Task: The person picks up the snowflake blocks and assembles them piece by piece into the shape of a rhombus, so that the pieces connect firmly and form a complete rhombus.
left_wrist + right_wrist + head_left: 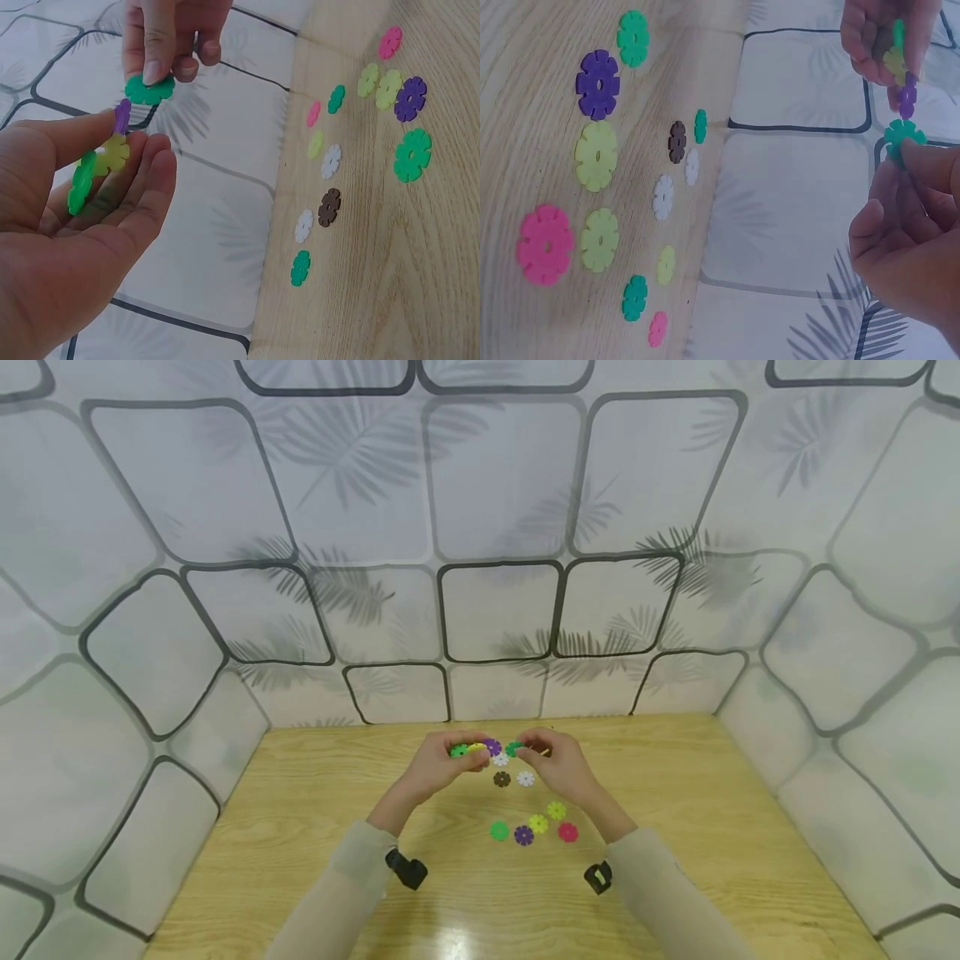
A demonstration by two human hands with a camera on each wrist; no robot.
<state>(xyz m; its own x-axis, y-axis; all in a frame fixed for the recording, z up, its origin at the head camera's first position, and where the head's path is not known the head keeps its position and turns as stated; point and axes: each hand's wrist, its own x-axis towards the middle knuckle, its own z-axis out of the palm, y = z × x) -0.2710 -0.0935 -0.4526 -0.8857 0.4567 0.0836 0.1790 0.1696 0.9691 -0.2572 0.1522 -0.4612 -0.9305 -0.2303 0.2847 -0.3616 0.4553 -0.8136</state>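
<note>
- Brown disc (502, 779) flat on the table (225, 877), serving as clock centre for the head view.
- Between 10 and 11 o'clock, raised above the table: green, yellow and purple discs linked into a chain (112, 155), pinched between thumb and fingers of the left hand (438, 760).
- Near 1 o'clock, also raised: dark green disc (150, 91), pinched between thumb and fingers of the right hand (561, 767). Just beside the chain's purple end; cannot tell whether touching.
- One white disc (500, 760) at 12 o'clock, another white disc (526, 779) at 3.
- Farther out: light green disc (499, 832) at 6 o'clock, purple disc (524, 836) at 5, two yellow discs (538, 824) between 4 and 5, pink disc (567, 832) at 4.
- Right wrist view, from the same centre: small green disc (700, 126) at 2 o'clock; third yellow disc (666, 265), teal disc (635, 298) and second pink disc (658, 329) around 6.
- Patterned wall (501, 610) at 12 o'clock, behind the table.
</note>
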